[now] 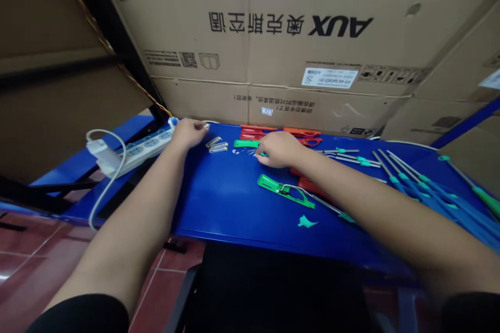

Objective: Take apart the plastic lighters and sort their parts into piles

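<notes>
My left hand [190, 133] is at the table's back left, its fingers pinched on a small shiny piece too small to name. Several thin metal-looking pieces [217, 146] lie just right of it. My right hand [278, 149] is closed, fingertips down near tiny white bits [235, 151]; what it grips is hidden. A green plastic shell [246, 144] lies partly behind that hand. Nearer me rests an open green handle shell [269, 183] with wires and a metal rod. Red and orange shells [258, 134] lie along the back.
A white power strip [150, 148] with a looping cable is on the left. Metal rods [394, 166] with teal tape and blue handles [441, 202] spread across the right. A teal scrap [307, 222] lies near the front. A large cardboard box [273, 57] stands behind the blue table [219, 202].
</notes>
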The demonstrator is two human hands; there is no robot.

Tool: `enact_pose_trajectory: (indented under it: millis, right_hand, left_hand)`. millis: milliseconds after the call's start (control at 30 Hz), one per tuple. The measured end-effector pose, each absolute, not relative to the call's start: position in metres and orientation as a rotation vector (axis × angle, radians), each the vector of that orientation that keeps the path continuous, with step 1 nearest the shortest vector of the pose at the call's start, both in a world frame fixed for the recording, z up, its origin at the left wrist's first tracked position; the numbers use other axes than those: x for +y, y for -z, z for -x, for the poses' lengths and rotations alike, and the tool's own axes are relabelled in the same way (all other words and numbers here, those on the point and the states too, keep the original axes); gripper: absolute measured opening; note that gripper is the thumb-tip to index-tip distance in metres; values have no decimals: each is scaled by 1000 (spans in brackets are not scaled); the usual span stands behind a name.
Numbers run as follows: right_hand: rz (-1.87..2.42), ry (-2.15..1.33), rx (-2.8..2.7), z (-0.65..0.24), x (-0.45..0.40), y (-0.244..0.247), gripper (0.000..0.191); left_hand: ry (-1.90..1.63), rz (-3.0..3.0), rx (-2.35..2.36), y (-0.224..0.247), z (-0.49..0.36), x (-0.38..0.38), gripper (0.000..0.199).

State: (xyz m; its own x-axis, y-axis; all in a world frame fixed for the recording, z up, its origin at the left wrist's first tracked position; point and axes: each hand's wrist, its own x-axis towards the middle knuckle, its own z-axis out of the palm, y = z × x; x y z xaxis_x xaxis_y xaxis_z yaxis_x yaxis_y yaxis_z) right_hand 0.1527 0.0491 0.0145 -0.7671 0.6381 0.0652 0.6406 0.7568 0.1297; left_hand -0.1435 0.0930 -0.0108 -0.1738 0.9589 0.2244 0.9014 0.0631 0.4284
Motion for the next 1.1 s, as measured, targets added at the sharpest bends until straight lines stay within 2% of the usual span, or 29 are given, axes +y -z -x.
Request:
enact_pose_trajectory:
  millis: [200, 433, 567, 733, 833, 967, 1100]
  right_hand:
    - [1014, 265, -2965, -102, 75, -5, 31]
    - [971, 195, -2966, -86, 75, -3, 26]
    - [969, 87, -2916, -127, 51, -28, 25]
    - [1122, -220, -2864, -234, -12, -49, 19]
    - [1392, -307, -2740, -286, -57, -34, 24]
    - [1651, -159, -2608, -308, -101, 4, 22]
    - [1653, -39, -2499, -304, -110, 20, 18]
  left_hand:
    - [-613, -1906, 2239, 29, 146, 107, 36]
    - [-523, -1974, 2126, 35, 145, 112, 30]
    - [-507, -2032, 2034, 34, 142, 113, 34]
    - [-471, -2103, 1891, 36, 138, 115, 37]
    - [-461, -2134, 1825, 35, 138, 113, 35]
    - [-522, -2221, 1796, 24, 131, 103, 33]
    - [-781, -2379, 1652, 10, 98, 77, 39]
